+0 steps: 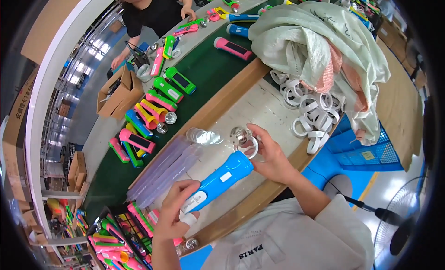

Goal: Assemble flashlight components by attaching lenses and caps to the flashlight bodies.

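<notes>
My left hand (177,208) is closed around the lower body of a blue flashlight (225,177), which lies tilted with its wide head toward my right hand. A white bandage-like wrap is on one of its fingers. My right hand (271,155) pinches a white ring (253,149) just above the flashlight's head. A shiny silver reflector cup (239,136) shows beside the ring at my right fingertips; whether they grip it too is unclear. Close by on the worktop are a row of clear round lenses (204,137) and long purplish clear sleeves (167,170).
White rings (315,112) are heaped at right under a pale woven sack (320,47). Beyond a wooden rail (222,103), colourful flashlights (160,99) line a green belt (201,68). A filled crate (116,237) stands lower left, a fan (401,214) lower right. Across the belt, a person (150,12) works.
</notes>
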{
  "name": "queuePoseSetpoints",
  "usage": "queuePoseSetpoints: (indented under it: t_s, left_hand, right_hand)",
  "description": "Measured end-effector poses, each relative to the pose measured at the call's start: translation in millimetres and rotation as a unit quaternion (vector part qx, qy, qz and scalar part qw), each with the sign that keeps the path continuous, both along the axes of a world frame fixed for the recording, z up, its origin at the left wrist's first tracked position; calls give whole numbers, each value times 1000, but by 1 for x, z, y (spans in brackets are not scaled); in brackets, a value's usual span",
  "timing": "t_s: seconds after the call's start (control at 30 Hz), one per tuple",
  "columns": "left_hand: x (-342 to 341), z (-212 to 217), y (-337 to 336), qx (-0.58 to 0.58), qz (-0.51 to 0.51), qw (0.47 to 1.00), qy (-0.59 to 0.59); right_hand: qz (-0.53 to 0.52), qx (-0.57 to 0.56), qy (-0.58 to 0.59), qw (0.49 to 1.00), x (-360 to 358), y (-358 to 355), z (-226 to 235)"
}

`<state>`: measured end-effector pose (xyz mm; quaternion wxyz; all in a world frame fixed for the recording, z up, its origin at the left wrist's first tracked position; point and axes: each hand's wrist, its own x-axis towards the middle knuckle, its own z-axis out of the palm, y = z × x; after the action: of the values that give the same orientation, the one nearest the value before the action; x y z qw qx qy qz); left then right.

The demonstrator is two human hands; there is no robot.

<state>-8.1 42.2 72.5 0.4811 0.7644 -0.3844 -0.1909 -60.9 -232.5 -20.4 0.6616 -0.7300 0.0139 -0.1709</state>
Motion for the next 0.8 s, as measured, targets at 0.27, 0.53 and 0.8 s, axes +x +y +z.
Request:
queuePoseSetpoints:
  t_s: [0.27,0.53,0.8]
  left_hand:
    - [-10,9,33,-17,28,994,104]
    - [-17,8,34,43,44,998,10]
    - [-56,2,37,-78,102,852,507]
  right_hand:
    - [98,-190,-73,974,-2,1,10]
    - [260,-327,-21,908,-16,2,64]
    - [294,-198,-332,874,-30,29,71]
